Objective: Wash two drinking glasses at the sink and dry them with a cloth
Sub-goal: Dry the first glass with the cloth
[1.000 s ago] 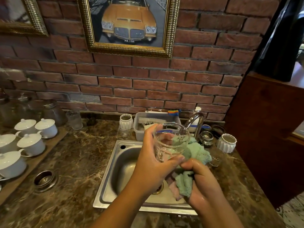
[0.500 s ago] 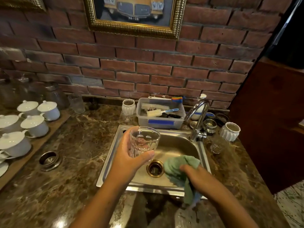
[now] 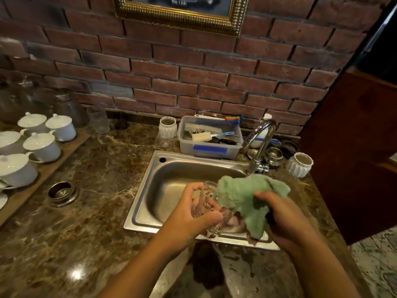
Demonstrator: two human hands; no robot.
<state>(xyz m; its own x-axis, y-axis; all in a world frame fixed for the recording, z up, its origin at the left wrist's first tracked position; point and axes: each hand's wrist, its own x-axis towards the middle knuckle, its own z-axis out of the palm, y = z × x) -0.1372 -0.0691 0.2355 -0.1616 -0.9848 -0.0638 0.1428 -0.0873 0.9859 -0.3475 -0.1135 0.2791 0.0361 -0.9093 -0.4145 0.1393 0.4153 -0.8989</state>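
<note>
Drying looks to be the step in hand: the left hand (image 3: 191,216) curls round a glass (image 3: 211,230), which is tipped on its side over the near part of the sink (image 3: 140,203). Its mouth is turned toward the green cloth (image 3: 240,198), and the right hand (image 3: 283,216) clutches that cloth against the rim. Whether any cloth is inside the glass I cannot tell. The next move, I judge, calls for working cloth into the bowl while turning the glass, with a firm hold, since wet glass may slip. As for containers, lidded cups (image 3: 40,145) sit on a board (image 3: 71,145) at the left, contents hidden. A clear tumbler (image 3: 97,121) stands by the wall, seemingly empty. The sink shows no standing water. Behind it a bin (image 3: 187,147) holds brushes (image 3: 200,128). Right of the tap (image 3: 261,143) stands a white pot (image 3: 299,166), its inside unclear.
</note>
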